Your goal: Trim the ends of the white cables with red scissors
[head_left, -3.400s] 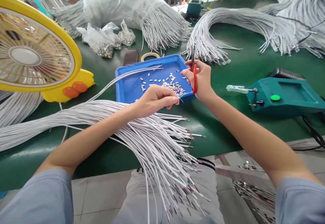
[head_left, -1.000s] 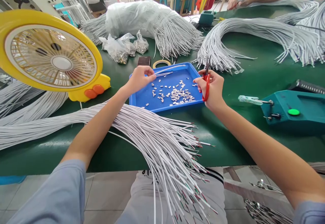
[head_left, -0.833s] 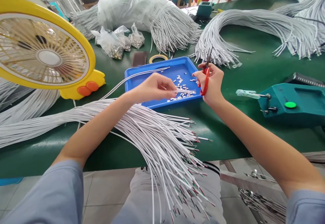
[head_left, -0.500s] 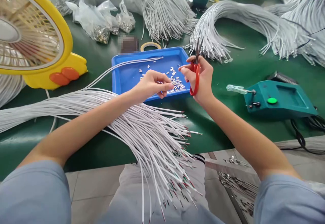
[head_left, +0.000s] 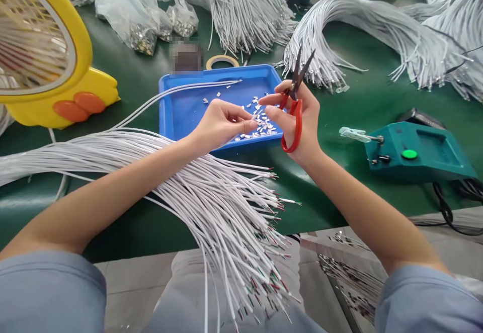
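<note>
My right hand (head_left: 304,121) holds red-handled scissors (head_left: 296,86) against the palm. Their dark blades point away and stand apart, while the thumb and forefinger reach toward the left hand. Over the blue tray (head_left: 164,106), my left hand (head_left: 224,124) is closed in a pinch; what is between its fingertips is too small to make out. Small white and metallic bits (head_left: 264,124) lie scattered in the tray beneath both hands. Two white cables (head_left: 188,90) rest across its far left side. A thick bundle of white cables (head_left: 211,207) with stripped coloured ends passes under my left forearm.
A yellow fan (head_left: 83,46) stands at left. Behind the tray are a tape roll (head_left: 222,62), plastic bags of metal parts (head_left: 141,36) and more cable bundles (head_left: 249,16). At right sits a green device (head_left: 422,147) with a clip.
The scissors have turned upright in my right hand, and their blades now spread wider. My left hand keeps its pinch over the tray. The whole view has shifted slightly.
</note>
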The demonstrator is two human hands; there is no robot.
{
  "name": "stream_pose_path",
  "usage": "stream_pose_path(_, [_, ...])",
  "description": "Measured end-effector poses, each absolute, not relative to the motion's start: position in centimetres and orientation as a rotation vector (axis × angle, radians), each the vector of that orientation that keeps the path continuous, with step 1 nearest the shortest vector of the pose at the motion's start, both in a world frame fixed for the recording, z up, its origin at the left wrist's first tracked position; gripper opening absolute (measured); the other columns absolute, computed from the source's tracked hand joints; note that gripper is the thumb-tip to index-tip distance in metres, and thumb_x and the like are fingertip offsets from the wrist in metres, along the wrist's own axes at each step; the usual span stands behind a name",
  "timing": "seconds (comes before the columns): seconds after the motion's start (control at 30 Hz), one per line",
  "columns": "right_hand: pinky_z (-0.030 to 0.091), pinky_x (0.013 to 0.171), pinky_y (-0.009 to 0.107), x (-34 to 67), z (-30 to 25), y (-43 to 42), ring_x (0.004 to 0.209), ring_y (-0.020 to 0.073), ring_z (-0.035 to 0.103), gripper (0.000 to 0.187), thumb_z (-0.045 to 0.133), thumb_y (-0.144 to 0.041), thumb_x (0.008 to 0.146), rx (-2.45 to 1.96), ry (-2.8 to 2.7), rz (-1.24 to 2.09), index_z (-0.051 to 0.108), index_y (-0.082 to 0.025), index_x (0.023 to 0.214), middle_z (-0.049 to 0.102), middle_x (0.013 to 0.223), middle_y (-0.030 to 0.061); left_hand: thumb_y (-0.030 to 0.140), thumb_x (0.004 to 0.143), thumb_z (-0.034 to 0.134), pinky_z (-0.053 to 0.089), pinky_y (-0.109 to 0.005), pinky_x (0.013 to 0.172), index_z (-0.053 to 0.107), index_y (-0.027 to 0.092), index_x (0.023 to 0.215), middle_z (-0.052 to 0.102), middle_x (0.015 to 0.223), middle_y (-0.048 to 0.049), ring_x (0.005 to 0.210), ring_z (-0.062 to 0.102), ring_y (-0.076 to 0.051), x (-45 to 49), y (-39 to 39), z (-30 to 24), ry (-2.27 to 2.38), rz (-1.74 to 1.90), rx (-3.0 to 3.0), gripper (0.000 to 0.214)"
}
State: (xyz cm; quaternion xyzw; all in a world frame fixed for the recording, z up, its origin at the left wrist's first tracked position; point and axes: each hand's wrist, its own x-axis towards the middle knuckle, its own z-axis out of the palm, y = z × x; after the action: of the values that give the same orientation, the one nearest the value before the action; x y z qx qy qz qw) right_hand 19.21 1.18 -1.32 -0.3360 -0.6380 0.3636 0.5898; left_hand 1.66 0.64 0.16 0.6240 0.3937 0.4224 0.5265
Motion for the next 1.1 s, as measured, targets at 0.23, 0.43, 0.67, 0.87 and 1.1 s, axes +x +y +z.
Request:
stream_pose_path(0.23, [0.054, 0.072, 0.033, 19.21, -1.4, 1.46, 0.07, 0.0132, 0.065, 0.027, 0.077, -0.029, 0.072, -0.785, -1.493, 0.821, 0.058, -0.027, 0.092, 0.065, 0.074, -0.005, 0.028, 0.066, 0.082, 0.026, -0.019, 0.036, 0.073, 0.011, 0.072, 0.063, 0.054, -0.0016, 0.036, 0.039, -0.002, 1.72, 0.47, 0.16, 0.915, 0.984, 1.49, 0.02])
stream_pose_path(0.43, [0.053, 0.065, 0.029, 18.96, -1.32, 1.4, 0.064, 0.011, 0.061, 0.028, 0.079, -0.025, 0.066, -0.821, -1.482, 0.883, 0.06, -0.025, 0.088, 0.062, 0.067, -0.0065, 0.035, 0.07, 0.081, 0.028, -0.02, 0.036, 0.07, 0.013, 0.068, 0.064, 0.056, -0.0022, 0.036, 0.04, -0.003, 1.66, 0.44, 0.16, 0.939, 0.979, 1.555, 0.024])
stream_pose_path(0.67, [0.051, 0.063, 0.03, 18.77, -0.92, 0.84, 0.063, 0.0116, 0.057, 0.025, 0.073, -0.017, 0.066, -0.83, -1.521, 0.917, 0.061, -0.023, 0.087, 0.06, 0.066, -0.0049, 0.018, 0.079, 0.071, 0.028, -0.019, 0.035, 0.068, 0.012, 0.068, 0.064, 0.056, -0.0021, 0.035, 0.039, -0.002, 1.8, 0.39, 0.49, 0.934, 0.994, 1.532, 0.012])
stream_pose_path(0.87, [0.055, 0.075, 0.036, 19.09, -1.27, 1.07, 0.071, 0.015, 0.064, 0.02, 0.068, -0.035, 0.079, -0.884, -1.496, 0.818, 0.055, -0.026, 0.091, 0.065, 0.073, -0.003, 0.01, 0.084, 0.058, 0.027, -0.02, 0.037, 0.068, 0.011, 0.07, 0.064, 0.055, -0.0017, 0.035, 0.037, -0.002, 1.86, 0.21, 0.63, 0.945, 0.999, 1.56, 0.017])
stream_pose_path(1.1, [0.056, 0.072, 0.032, 18.73, -1.01, 0.75, 0.066, 0.0135, 0.064, 0.027, 0.076, -0.032, 0.071, -0.813, -1.483, 0.881, 0.057, -0.027, 0.09, 0.068, 0.073, -0.0044, 0.019, 0.082, 0.062, 0.026, -0.025, 0.043, 0.07, 0.015, 0.07, 0.061, 0.058, -0.003, 0.042, 0.035, -0.005, 1.73, 0.38, 0.33, 0.922, 0.973, 1.579, 0.015])
